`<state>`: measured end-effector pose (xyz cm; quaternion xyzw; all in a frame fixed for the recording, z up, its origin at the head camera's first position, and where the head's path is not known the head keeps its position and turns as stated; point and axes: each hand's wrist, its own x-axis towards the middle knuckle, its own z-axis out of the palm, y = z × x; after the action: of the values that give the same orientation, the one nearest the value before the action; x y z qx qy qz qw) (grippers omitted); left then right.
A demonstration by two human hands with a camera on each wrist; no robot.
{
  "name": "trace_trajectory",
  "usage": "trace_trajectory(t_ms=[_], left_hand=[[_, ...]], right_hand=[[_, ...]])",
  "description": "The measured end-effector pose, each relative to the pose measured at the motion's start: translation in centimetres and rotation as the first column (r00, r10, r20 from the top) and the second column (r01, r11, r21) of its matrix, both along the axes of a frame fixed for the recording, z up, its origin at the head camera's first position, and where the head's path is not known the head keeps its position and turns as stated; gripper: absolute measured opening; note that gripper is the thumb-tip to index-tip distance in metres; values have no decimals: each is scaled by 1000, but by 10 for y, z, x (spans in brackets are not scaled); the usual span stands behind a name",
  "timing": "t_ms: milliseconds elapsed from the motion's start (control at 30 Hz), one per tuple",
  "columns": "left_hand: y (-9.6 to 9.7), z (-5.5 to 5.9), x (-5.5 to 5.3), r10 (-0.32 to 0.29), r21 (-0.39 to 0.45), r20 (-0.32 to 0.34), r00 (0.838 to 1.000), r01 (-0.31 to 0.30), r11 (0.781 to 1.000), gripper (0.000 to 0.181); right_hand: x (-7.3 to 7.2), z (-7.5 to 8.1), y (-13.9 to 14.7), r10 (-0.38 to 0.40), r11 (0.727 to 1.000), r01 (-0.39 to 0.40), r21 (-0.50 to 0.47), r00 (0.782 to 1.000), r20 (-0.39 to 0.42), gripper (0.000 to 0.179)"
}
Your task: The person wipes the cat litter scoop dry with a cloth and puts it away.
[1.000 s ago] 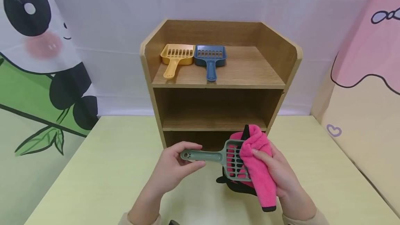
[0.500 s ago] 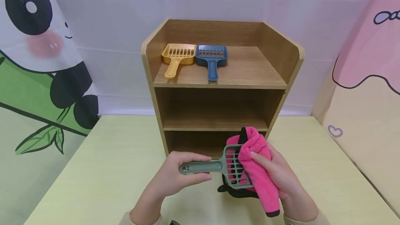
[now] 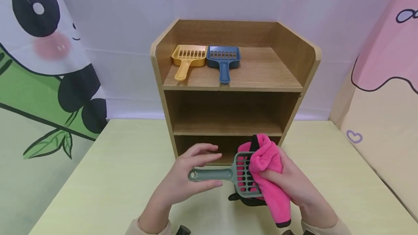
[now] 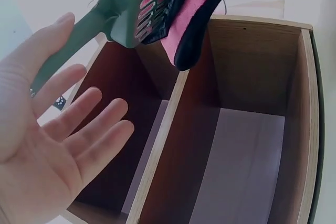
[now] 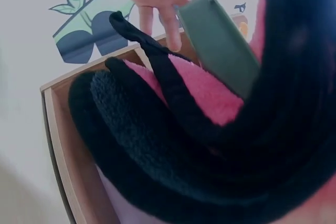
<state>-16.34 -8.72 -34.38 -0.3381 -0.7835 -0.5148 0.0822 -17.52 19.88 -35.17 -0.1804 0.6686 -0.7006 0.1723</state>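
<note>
A grey-green litter scoop [image 3: 212, 174] with a slotted head and a paw-print handle is held level above the table. My right hand [image 3: 295, 188] grips a pink plush cloth [image 3: 272, 198] with black edging, wrapped over the scoop's head. Around the handle's end my left hand [image 3: 183, 177] is spread, fingers fairly straight, thumb below. In the left wrist view, the handle passes between thumb and forefinger beside the open palm [image 4: 52, 156]. Dark folds of the cloth [image 5: 152, 140] hide most of the scoop's head in the right wrist view.
Behind the hands stands a wooden shelf unit [image 3: 233, 90] with several levels. On its top lie a yellow scoop [image 3: 189, 57] and a blue scoop [image 3: 224, 59] side by side. The pale table [image 3: 98, 191] extends to both sides, with printed curtains [image 3: 137, 17] around.
The left fingers have lifted and spread away from the handle. Scoop and cloth have come slightly down in the head view, and the right thumb has shifted on the cloth.
</note>
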Motion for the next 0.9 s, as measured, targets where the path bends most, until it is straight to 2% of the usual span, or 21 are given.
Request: trace_trajectory(t_ms=[100,200,300,533,633,733,767,833,900], left_hand=[[2,-2,0,-53,11,-33,998,54,999,32],[4,-3,2,-98,19,-39,994,99,995,23],[5,-1,3,-93,1,-48,995,93,996,23],[6,2,8,-92,-68,-43,995,89,994,31],[6,3,8,-104,-69,-101,989,97,993,28],[5,4,8,-116,-77,-171,978,104,992,26],[5,5,8,-117,-80,-177,977,104,991,26],[3,5,8,-125,-89,-170,977,111,990,27],[3,5,9,-126,-96,-132,983,114,989,29]], right_hand=[[0,-2,-2,-23,1000,23,0,999,-32,55],[0,-2,-4,-93,995,95,32,994,-64,53],[1,-1,-4,-160,983,167,75,983,-95,54],[2,1,-1,-213,953,238,187,966,-146,52],[3,1,0,-230,932,273,240,954,-194,48],[4,0,0,-235,907,314,280,930,-281,42],[4,-1,-1,-232,900,324,290,922,-311,41],[4,-2,-2,-225,889,339,308,909,-351,37],[4,-2,-2,-216,880,341,331,908,-359,36]])
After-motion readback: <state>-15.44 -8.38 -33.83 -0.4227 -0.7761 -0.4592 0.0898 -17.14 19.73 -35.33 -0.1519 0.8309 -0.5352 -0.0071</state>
